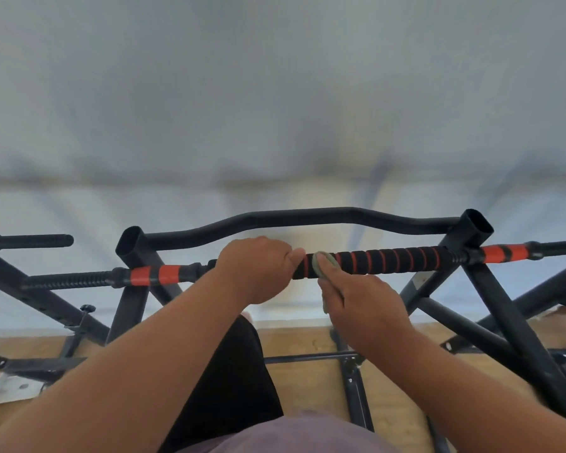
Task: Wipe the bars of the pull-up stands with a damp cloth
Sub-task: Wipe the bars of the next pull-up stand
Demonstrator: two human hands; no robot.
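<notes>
the left hand [257,269] has its grip wrapped around the striped foam bar [389,260], fingers curled over it. just beside it, the right hand [365,308] pinches a grey cloth [322,263] against the same bar. behind the bar runs a bent black bar [307,217]; below it, a wooden floor [301,341].

Nothing readable is showing anywhere: no words, brand marks, numbers or signs are appearing on any surface in view, and no label is legible.
</notes>
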